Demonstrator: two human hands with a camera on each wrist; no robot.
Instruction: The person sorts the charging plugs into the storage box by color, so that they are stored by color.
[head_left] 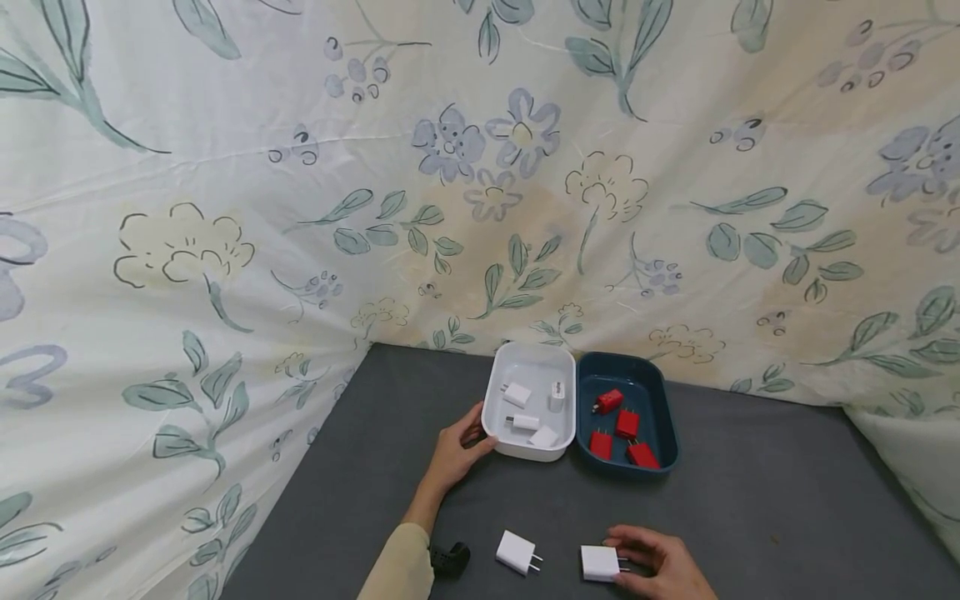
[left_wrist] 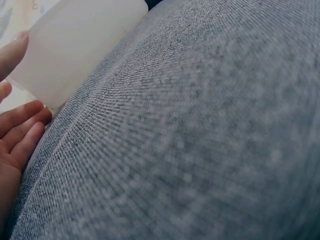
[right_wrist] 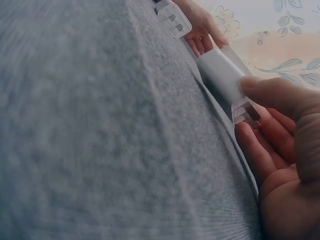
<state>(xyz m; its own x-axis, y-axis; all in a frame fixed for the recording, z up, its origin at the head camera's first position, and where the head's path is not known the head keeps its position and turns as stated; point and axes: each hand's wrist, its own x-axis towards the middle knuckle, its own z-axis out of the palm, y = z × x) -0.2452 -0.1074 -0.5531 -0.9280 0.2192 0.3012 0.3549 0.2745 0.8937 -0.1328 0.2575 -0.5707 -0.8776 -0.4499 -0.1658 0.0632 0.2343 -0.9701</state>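
Note:
My right hand (head_left: 654,560) pinches a white charger plug (head_left: 600,563) near its prong end, thumb on one face and fingers along the other. In the right wrist view, the thumb tip lies on the charger's white body (right_wrist: 220,75). Another white charger (head_left: 516,552) lies on the table to its left, prongs pointing right. My left hand (head_left: 454,450) rests against the front left corner of a white bin (head_left: 525,451), its fingers loosely extended along the outside. Several white chargers (head_left: 557,397) lie inside that bin.
A dark blue bin (head_left: 670,417) stands against the white bin's right side, with several red chargers (head_left: 627,423) in it. Dark grey cloth (head_left: 750,492) covers the table. A floral curtain (head_left: 480,208) borders the back and sides. Something black (head_left: 450,560) is by the left wrist.

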